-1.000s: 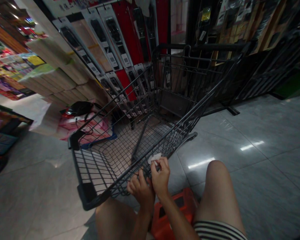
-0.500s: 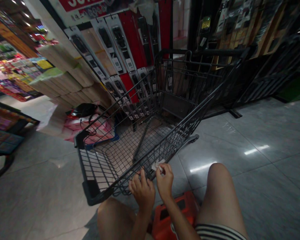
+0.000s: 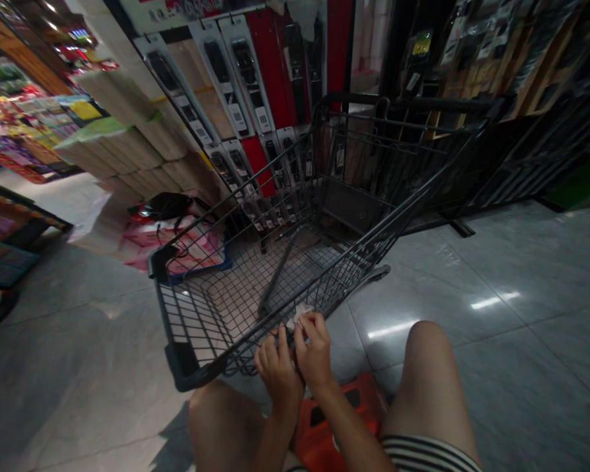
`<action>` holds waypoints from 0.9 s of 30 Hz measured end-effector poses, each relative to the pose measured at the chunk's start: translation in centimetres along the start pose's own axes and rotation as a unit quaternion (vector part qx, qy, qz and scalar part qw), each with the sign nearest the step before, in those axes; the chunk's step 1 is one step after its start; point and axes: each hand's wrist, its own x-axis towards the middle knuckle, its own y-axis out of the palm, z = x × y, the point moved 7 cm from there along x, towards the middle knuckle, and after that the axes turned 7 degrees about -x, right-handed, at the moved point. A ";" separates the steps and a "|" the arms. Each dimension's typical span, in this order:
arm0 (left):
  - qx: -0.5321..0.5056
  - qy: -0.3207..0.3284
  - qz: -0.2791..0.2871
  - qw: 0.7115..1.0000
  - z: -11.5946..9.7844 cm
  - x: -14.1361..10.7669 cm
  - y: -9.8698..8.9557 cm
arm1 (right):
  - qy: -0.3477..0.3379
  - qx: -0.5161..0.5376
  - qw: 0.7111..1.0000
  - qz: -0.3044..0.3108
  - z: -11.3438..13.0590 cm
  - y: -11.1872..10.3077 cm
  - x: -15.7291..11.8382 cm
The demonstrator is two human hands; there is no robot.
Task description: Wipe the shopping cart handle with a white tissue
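A dark wire shopping cart [image 3: 334, 267] stands in front of my knees, with its side rail running past both hands. My left hand [image 3: 278, 368] rests against the near side, its fingers curled onto the wire. My right hand [image 3: 314, 351] is right beside it, fingers pinched on a crumpled white tissue [image 3: 299, 314] that touches the cart's side. The fingertips of both hands almost meet, and they partly hide the wires behind. Apart from its folding parts, the basket shows only bare mesh.
An orange plastic stool [image 3: 314, 436] sits between my legs. Pink packages [image 3: 196, 246] with a black bag [image 3: 164, 205] on top lie left of the cart. Paper bundles [image 3: 122, 154] are stacked behind them. A rack of packaged goods [image 3: 246, 65] rises beyond the cart; grey tiled floor [image 3: 521, 354] extends right.
My right hand has moved left with the tissue, closer to my left hand. My left hand stays at the cart's side. The view has shifted slightly.
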 end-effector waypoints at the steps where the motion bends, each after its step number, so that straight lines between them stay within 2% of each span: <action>1: -0.001 -0.003 -0.003 1.000 0.0 0.0 0.0 | -0.002 -0.006 1.000 0.006 -0.2 0.1 -0.1; 9: -0.027 -0.017 0.010 0.999 -0.3 0.0 -0.1 | -0.024 -0.027 0.999 0.025 -1.2 -0.1 -0.6; 13: -0.007 0.012 0.026 1.000 -0.7 -0.5 -0.7 | 0.012 -0.055 0.998 0.021 -3.3 -1.1 -1.2; 16: -0.013 0.031 0.028 0.999 -1.2 -1.1 -2.1 | 0.037 -0.054 0.998 -0.005 -3.7 -2.5 -0.6; 19: -0.060 0.043 -0.018 0.997 -1.9 -0.8 -5.0 | 0.030 -0.030 0.999 -0.023 -1.9 -3.4 0.8; 22: -0.092 0.068 -0.080 0.990 -2.5 1.0 -8.0 | 0.008 -0.009 0.998 -0.054 1.0 -4.4 2.2; 25: -0.059 0.050 -0.141 0.987 -2.3 3.8 -10.0 | -0.005 -0.007 0.996 -0.090 3.4 -5.3 3.1; 27: -0.027 0.029 -0.144 0.989 -2.0 5.5 -10.2 | -0.028 -0.001 0.995 -0.098 4.4 -5.5 3.6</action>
